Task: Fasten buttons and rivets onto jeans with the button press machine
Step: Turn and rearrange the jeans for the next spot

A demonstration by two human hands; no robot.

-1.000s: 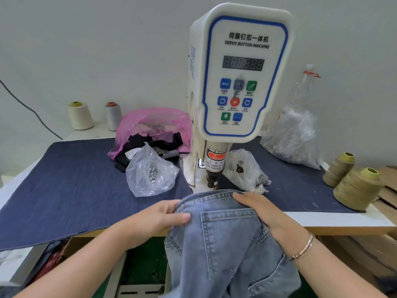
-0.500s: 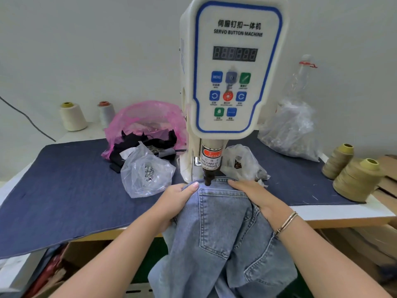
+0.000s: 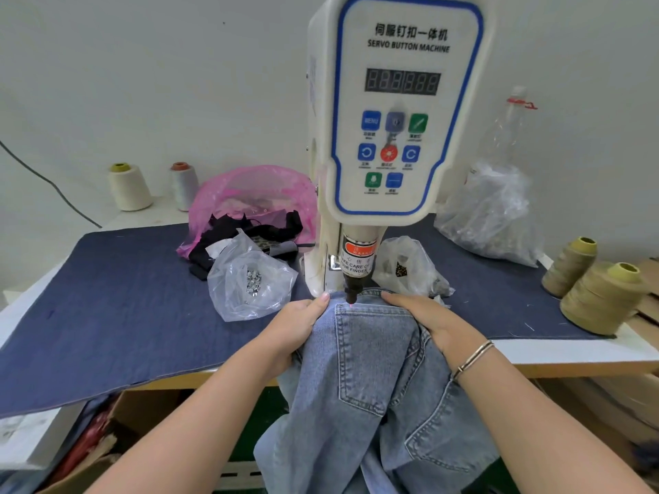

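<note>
Jeans [image 3: 374, 369] have been slid forward over the last second: both hands now pin the pocket's top-left corner under the press head [image 3: 351, 292], red aiming dot on the denim, so I'd judge a rivet strike is next. Left hand [image 3: 292, 326] bunches fabric in curled fingers; right hand [image 3: 433, 320] presses flat, fingers together. Pale denim hangs off the desk [image 3: 107, 304] edge, no rivet visible yet.
</note>
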